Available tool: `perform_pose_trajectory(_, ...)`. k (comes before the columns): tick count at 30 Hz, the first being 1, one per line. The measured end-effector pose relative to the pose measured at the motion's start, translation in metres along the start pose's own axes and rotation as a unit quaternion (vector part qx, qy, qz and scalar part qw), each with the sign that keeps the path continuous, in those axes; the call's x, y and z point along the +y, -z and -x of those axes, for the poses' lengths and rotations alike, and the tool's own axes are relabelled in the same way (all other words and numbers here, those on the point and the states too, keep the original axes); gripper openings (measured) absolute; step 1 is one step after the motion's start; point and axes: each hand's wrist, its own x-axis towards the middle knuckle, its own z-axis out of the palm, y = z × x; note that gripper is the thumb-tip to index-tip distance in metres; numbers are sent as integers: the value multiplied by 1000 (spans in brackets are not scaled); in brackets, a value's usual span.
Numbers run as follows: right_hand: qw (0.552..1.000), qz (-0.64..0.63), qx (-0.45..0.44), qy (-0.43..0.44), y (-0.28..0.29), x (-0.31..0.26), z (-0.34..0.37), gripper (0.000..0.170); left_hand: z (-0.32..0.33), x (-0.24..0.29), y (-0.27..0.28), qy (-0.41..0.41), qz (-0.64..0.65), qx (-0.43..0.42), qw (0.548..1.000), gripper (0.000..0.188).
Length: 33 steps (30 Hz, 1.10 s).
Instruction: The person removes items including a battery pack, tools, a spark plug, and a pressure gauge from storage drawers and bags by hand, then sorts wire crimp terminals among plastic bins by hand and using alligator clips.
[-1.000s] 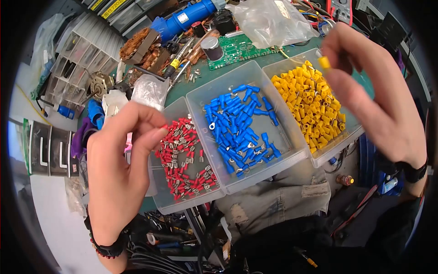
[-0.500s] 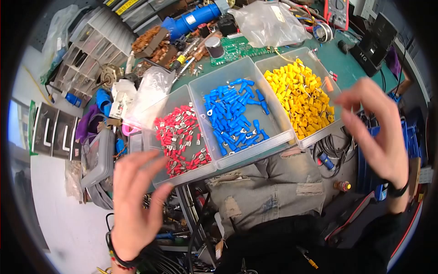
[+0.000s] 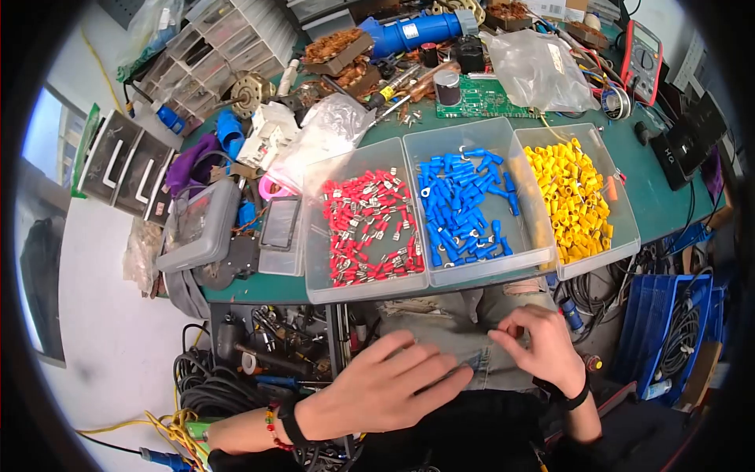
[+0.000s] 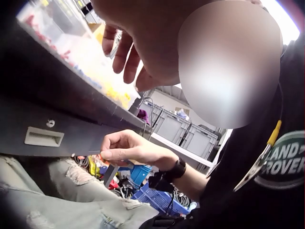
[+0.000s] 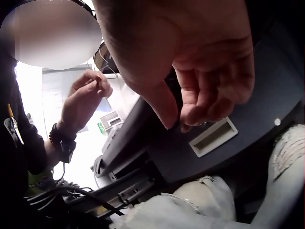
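My left hand (image 3: 381,392) hangs over the lap below the table edge, fingers loosely extended and holding nothing. Beside it, my right hand (image 3: 544,352) has its fingers loosely curled, the thumb near the index fingertip; in the right wrist view nothing shows between them. On the table stand three clear plastic bins side by side. The left bin (image 3: 314,289) holds red crimp terminals (image 3: 362,224) with metal ends, the middle bin (image 3: 503,265) blue ring terminals (image 3: 460,200), the right bin (image 3: 625,244) yellow crimp terminals (image 3: 570,197). A small orange piece (image 3: 612,187) lies among the yellow ones.
Behind the bins lie a green circuit board (image 3: 495,98), a plastic bag (image 3: 543,71) and a blue plug (image 3: 413,33). A multimeter (image 3: 642,59) stands back right. Left of the bins sits a clear case (image 3: 203,224). A blue crate (image 3: 653,315) stands low on the right.
The right hand has let go of a yellow crimp terminal. Both hands have moved from the bins down to the lap, close together. The view has shifted, showing more table at the left.
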Motion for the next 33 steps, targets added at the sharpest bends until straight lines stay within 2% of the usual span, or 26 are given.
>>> perform_pose_trajectory(2, 999, 29, 17, 17, -9, 22, -6, 16, 4, -10, -21, -48, -8, 21, 999, 30)
perform_pose_trajectory(3, 997, 55, 37, 40, -13, 34, -8, 16, 6, -14, -31, -43, -5, 21, 999, 30)
perform_pose_trajectory(4, 998, 49, -20, -30, -18, 44, -8, 16, 7, -17, -41, -69, -12, -6, 997, 30)
perform_pose_trajectory(5, 998, 47, -27, -31, -24, 55, -11, 16, 8, -19, -49, -97, -19, -34, 995, 32)
perform_pose_trajectory(6, 990, 33, -79, -115, -32, 68, -13, 16, 8, -21, -57, -97, -23, -106, 989, 34)
perform_pose_trajectory(7, 971, 19, -126, -201, -43, 85, -12, 16, 10, -25, -69, -100, -16, -109, 989, 34)
perform_pose_trajectory(8, 979, 52, -69, -183, -55, 101, -9, 15, 13, -28, -84, -73, -10, -132, 988, 38)
perform_pose_trajectory(9, 978, 55, -63, -193, -68, 127, -3, 15, 16, -33, -98, -49, -5, -153, 987, 42)
perform_pose_trajectory(10, 996, 66, 18, -63, -81, 152, 6, 14, 19, -35, -109, -9, 19, -236, 972, 45)
perform_pose_trajectory(11, 994, 72, 23, -75, -87, 157, -2, 14, 27, -37, -122, -20, 27, -235, 971, 45)
perform_pose_trajectory(13, 991, 84, 91, 53, -93, 159, -24, 13, 49, -40, -151, 61, 55, -165, 983, 41)
perform_pose_trajectory(14, 992, 80, 82, 47, -92, 166, -21, 14, 54, -37, -164, 52, -61, -234, 969, 31)
perform_pose_trajectory(15, 994, 75, 73, 38, -91, 169, -23, 14, 62, -36, -180, 40, -54, -236, 969, 31)
perform_pose_trajectory(16, 995, 68, 62, 27, -91, 169, -27, 15, 72, -35, -196, 129, 161, -88, 975, 24)
perform_pose_trajectory(17, 997, 59, 52, 14, -92, 169, -39, 16, 74, -36, -200, 215, 366, 60, 904, 19)
perform_pose_trajectory(21, 999, 13, 20, -30, -90, 174, -107, 18, 75, -50, -193, 225, 391, -20, 892, 20)
perform_pose_trajectory(23, 998, -13, 23, -51, -87, 179, -118, 20, 68, -67, -182, 222, 394, -72, 889, 21)
perform_pose_trajectory(24, 997, -27, 31, -63, -75, 198, -73, 20, 62, -77, -176, 215, 393, -102, 888, 21)
perform_pose_trajectory(27, 989, -68, 65, -113, -31, 239, -86, 22, 43, -101, -165, 180, 393, -204, 878, 23)
perform_pose_trajectory(33, 962, -160, 106, -197, -57, 247, 40, 27, 17, -105, -158, 133, 375, -386, 832, 28)
